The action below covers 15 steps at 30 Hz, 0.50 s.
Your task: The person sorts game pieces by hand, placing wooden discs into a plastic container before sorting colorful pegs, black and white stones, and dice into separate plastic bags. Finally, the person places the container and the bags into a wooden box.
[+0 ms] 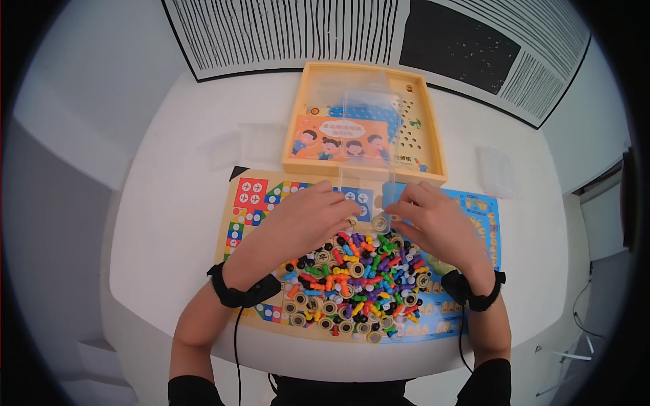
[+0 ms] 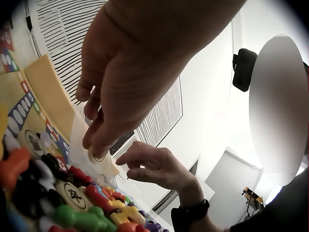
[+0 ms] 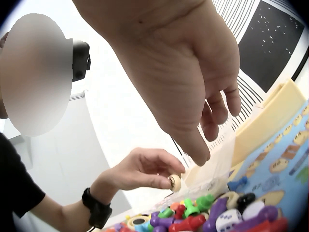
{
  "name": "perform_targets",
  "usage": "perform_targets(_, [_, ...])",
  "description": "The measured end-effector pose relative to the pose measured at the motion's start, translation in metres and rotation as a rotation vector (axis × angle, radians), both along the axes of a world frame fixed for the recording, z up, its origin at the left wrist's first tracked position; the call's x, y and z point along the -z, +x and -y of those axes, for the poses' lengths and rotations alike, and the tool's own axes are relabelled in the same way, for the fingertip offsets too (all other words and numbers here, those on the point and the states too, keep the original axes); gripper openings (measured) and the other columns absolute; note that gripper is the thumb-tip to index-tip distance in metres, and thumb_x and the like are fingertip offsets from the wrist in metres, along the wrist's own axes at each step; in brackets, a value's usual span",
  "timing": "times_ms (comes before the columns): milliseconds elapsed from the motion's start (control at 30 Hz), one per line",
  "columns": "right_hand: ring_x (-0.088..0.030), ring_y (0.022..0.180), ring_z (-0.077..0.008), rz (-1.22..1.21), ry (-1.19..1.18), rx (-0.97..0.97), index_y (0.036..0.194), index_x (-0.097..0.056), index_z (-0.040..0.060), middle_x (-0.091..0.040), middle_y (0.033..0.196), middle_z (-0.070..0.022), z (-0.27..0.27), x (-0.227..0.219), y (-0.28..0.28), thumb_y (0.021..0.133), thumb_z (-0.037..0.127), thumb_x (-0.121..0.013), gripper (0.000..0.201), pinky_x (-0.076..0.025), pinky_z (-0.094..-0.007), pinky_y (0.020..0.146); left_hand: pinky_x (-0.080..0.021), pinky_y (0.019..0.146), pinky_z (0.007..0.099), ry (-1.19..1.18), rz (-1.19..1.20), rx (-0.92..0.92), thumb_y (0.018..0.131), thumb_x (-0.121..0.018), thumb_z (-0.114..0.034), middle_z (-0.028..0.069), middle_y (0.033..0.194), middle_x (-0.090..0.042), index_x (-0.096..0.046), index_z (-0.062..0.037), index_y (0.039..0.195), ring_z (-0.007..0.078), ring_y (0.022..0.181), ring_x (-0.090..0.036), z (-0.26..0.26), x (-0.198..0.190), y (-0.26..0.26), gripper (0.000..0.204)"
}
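My left hand pinches a round wooden xiangqi piece between thumb and fingertips, just above the heap. Opposite it, my right hand hovers with fingers loosely bent and nothing between thumb and fingers. Between the hands stands a clear plastic box, its near edge by the heap. Another round wooden piece shows at that edge, close to the right fingertips. Below both hands spreads a heap of coloured pegs, mixed with more wooden discs and a white die.
A shallow wooden tray at the back holds an orange booklet and a blue perforated piece. Under the heap lie a printed game board and a blue printed sheet. Clear plastic lies at right.
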State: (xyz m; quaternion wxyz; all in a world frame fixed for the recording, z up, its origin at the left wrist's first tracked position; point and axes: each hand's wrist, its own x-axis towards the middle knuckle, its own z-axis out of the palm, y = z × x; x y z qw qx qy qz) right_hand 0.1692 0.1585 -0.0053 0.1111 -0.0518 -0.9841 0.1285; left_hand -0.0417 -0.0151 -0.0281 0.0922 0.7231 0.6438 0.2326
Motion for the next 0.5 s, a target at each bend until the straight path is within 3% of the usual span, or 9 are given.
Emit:
perform_targets(167, [-0.069,0.094,-0.0293,0.324,-0.107,0.021,0.104,-0.076,0.0118,-0.067,0.095,-0.0065,-0.002,-0.039,0.036,0.082,0.021,-0.083,0.025,-0.056,-0.0411,0.083,-0.053,0.089,0.0359,0.042,-0.245,0.050,0.090,-0.077,-0.018,0.0031,0.107,-0.066,-0.072,-0.0095,0.108,0.0240,0.104,-0.060,-0.003,0.013,-0.003,0.021])
perform_targets(333, [-0.072,0.094,-0.0306,0.597,-0.125,0.073,0.107,-0.075,0.0132,-0.072,0.097,-0.0069,0.015,-0.027,0.061,0.079,0.026,-0.087,0.033,-0.057,-0.0428,0.081,-0.053,0.090,0.0364,0.085,-0.197,0.001,0.089,-0.077,-0.016,0.0030,0.116,-0.062,-0.072,-0.0100,0.110,0.0245,0.107,-0.060,-0.001,0.006,-0.001,0.022])
perform_targets(500, [-0.074,0.087,-0.0312,0.557,-0.069,0.078,0.102,-0.073,0.0128,-0.074,0.092,-0.0054,0.021,-0.016,0.061,0.079,0.018,-0.083,0.026,-0.058,-0.0422,0.078,-0.053,0.092,0.0366,0.042,-0.229,-0.006,0.091,-0.076,-0.015,0.0034,0.114,-0.062,-0.072,-0.0094,0.113,0.0246,0.108,-0.061,0.005,-0.014,-0.007,0.023])
